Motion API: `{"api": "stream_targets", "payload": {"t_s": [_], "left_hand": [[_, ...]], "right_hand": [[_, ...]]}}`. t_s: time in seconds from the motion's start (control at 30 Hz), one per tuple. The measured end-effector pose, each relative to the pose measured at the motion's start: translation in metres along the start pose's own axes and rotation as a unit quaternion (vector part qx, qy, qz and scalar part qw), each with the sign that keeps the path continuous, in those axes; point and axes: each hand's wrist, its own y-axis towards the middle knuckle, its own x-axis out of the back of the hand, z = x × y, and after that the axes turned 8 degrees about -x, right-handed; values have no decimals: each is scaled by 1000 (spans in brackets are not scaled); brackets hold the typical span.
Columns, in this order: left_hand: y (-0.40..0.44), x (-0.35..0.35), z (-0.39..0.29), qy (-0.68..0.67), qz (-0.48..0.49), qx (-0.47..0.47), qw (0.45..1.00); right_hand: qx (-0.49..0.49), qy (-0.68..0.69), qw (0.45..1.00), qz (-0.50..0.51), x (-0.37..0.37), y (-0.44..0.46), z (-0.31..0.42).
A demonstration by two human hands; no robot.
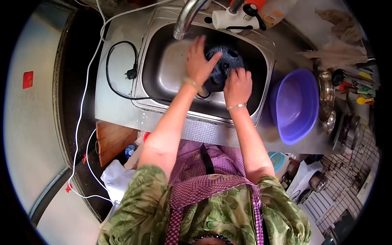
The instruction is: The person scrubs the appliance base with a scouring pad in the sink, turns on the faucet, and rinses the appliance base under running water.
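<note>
A dark, round appliance part (232, 59) with a speckled blue-grey face and several dark openings is in the metal sink (167, 55); its exact kind is unclear. My left hand (200, 63) rests at its left side, fingers stretched out and thumb reaching across its face. At the lower right rim, the fingers of my right hand (238, 85) are curled in, and whatever they pinch is hidden. A black power cord (153, 99) runs over the sink's front edge toward the part, passing under my left forearm. Its plug (131, 73) lies on the counter to the left.
The faucet (185, 22) hangs over the sink's back edge, beside a white tap fitting (228, 19). A purple basin (296, 106) leans at the right of the sink. Metal bowls (326, 92) and utensils crowd the far right. A white cable (83, 98) hangs along the left.
</note>
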Motion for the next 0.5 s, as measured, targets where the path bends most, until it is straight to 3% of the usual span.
{"api": "stream_targets", "payload": {"t_s": [0.03, 0.17, 0.27, 0.37, 0.5], "left_hand": [[6, -1, 6, 17, 73, -65, 995], [6, -5, 19, 22, 19, -30, 999], [-10, 4, 21, 24, -42, 15, 999], [-37, 7, 8, 135, -140, 134, 972], [-43, 23, -9, 180, -114, 155, 965]], "right_hand": [[-8, 5, 1000, 1, -3, 7, 3], [13, 48, 999, 2, -16, 19, 7], [65, 68, 995, 20, -17, 29, 9], [106, 81, 990, 49, -21, 41, 15], [116, 114, 984, 67, -12, 18, 6]]}}
